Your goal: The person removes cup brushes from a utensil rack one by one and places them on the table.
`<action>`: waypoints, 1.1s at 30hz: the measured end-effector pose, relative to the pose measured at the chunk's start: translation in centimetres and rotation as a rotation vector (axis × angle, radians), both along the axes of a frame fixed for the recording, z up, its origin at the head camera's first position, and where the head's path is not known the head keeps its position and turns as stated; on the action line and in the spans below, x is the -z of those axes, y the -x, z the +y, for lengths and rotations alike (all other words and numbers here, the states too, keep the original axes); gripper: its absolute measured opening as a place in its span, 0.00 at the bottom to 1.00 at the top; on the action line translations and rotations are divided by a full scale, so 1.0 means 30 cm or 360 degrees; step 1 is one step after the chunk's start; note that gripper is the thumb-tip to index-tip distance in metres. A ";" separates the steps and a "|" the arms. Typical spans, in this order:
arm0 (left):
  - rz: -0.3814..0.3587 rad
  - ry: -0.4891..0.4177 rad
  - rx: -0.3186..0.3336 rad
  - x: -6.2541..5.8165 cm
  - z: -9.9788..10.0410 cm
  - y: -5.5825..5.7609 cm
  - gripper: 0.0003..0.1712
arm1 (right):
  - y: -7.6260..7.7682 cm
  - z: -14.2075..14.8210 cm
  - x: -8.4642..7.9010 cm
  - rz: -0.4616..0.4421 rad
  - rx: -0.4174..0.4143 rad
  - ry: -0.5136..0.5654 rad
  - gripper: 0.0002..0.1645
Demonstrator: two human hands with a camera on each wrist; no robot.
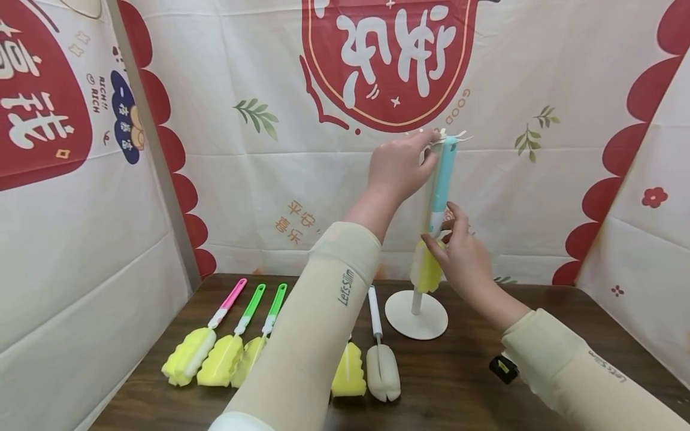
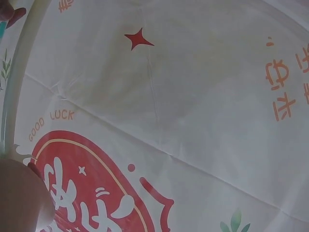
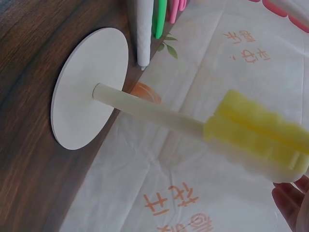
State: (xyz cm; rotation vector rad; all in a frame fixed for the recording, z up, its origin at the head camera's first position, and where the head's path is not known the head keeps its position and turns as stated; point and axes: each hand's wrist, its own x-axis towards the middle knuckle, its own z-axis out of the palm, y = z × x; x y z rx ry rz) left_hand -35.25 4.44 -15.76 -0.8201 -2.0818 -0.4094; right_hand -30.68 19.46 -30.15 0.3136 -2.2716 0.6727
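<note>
A sponge brush with a light blue handle (image 1: 444, 173) hangs upright, handle up, along the pole of a white stand (image 1: 401, 317). White hooks (image 1: 460, 137) fan out at the stand's top, level with the handle's end. My left hand (image 1: 401, 164) grips the stand at its top, beside that handle. Lower down, my right hand (image 1: 466, 254) holds the brush around its white neck, thumb by the top of the yellow sponge head (image 3: 256, 135). In the left wrist view only part of the left hand (image 2: 24, 198) shows, close to a hook.
To the left on the brown table (image 1: 458, 383) lie several sponge brushes: one pink-handled (image 1: 188, 353), two green-handled (image 1: 222, 359), a yellow-headed one (image 1: 348, 374) partly behind the left sleeve, and a white one (image 1: 383, 371). Printed cloth (image 1: 215, 197) hangs behind and at both sides.
</note>
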 end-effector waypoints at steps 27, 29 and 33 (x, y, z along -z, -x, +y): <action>0.0074 -0.0074 -0.0012 0.012 0.015 0.009 0.23 | -0.003 0.017 0.012 0.0163 0.0035 -0.0097 0.41; 0.0074 -0.0082 -0.0009 0.013 0.016 0.010 0.23 | -0.006 0.017 0.008 0.0149 0.0033 -0.0085 0.41; 0.0079 -0.0094 -0.0009 0.015 0.017 0.011 0.22 | -0.012 0.015 0.000 0.0160 0.0027 -0.0091 0.41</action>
